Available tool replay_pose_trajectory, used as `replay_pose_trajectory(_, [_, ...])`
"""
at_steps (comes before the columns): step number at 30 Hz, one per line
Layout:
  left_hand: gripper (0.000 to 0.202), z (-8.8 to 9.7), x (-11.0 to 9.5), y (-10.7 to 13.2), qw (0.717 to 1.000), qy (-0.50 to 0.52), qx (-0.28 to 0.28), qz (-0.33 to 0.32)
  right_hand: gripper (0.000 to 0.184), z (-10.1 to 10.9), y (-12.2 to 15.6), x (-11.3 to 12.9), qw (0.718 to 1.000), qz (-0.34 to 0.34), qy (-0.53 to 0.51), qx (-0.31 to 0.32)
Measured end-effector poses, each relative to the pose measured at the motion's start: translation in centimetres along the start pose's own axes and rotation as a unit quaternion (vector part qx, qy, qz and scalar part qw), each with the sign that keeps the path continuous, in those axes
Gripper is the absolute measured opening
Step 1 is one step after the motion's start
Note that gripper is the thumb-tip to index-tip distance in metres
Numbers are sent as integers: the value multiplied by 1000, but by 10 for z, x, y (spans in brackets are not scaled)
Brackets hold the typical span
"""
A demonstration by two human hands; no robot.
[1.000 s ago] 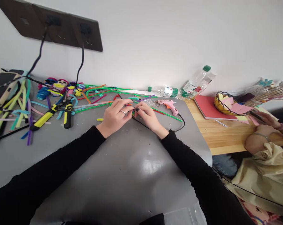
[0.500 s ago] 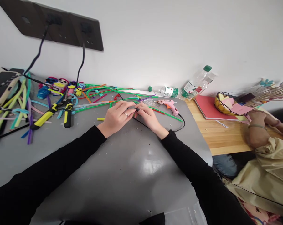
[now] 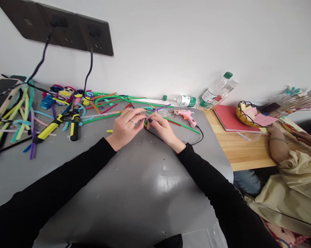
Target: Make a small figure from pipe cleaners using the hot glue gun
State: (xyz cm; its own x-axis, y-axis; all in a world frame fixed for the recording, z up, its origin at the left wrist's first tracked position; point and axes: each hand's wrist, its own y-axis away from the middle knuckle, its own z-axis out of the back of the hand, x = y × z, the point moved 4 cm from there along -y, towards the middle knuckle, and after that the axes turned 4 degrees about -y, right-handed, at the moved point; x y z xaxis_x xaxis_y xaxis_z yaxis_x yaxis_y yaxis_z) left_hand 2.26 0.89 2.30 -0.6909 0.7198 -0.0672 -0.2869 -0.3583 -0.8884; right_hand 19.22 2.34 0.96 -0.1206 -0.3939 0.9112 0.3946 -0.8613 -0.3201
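Observation:
My left hand [image 3: 126,125], with a ring on one finger, and my right hand [image 3: 163,127] meet above the grey mat [image 3: 135,182]. Both are closed in a pinch, fingertips almost touching. Whatever they hold between them is too small and hidden to name; a dark bit shows there, perhaps only a fingernail. Behind the hands lie green pipe cleaners [image 3: 101,118] and other coloured ones. To the right of my right hand a pink hot glue gun [image 3: 186,117] rests on its side, its black cord curving back beneath my hands.
Yellow-and-black pliers [image 3: 75,126] lie at left beside a heap of pipe cleaners [image 3: 22,117] and small fuzzy figures [image 3: 65,94]. Plastic bottles [image 3: 182,100] are by the wall. At right, a red folder [image 3: 222,119], a yellow basket [image 3: 244,115] and a co-worker's arm [image 3: 279,144].
My fingers have shifted slightly against each other, still pinched; the left hand has dropped a little. At right, the co-worker's hands have moved apart.

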Motion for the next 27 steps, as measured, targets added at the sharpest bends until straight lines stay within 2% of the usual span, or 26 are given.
replay_pose_trajectory(8, [14, -4, -3, 3, 999, 21, 18, -26, 34, 2, -2, -3, 999, 2, -30, -10])
replay_pose_trajectory(12, [15, -5, -2, 6, 998, 43, 6, -46, 35, 1, -2, -3, 1000, -2, -17, -7])
replay_pose_trajectory(18, [15, -10, 0, 9, 997, 28, 64, -28, 32, -1, -1, -6, 1000, 1, -13, 0])
replay_pose_trajectory(24, [12, -5, -7, 4, 1000, 25, 4, -12, 32, -2, -1, -3, 999, 24, 32, 5])
replay_pose_trajectory(27, [11, -4, -3, 3, 1000, 26, 2, 18, 34, -2, 0, -1, 998, 27, 49, 10])
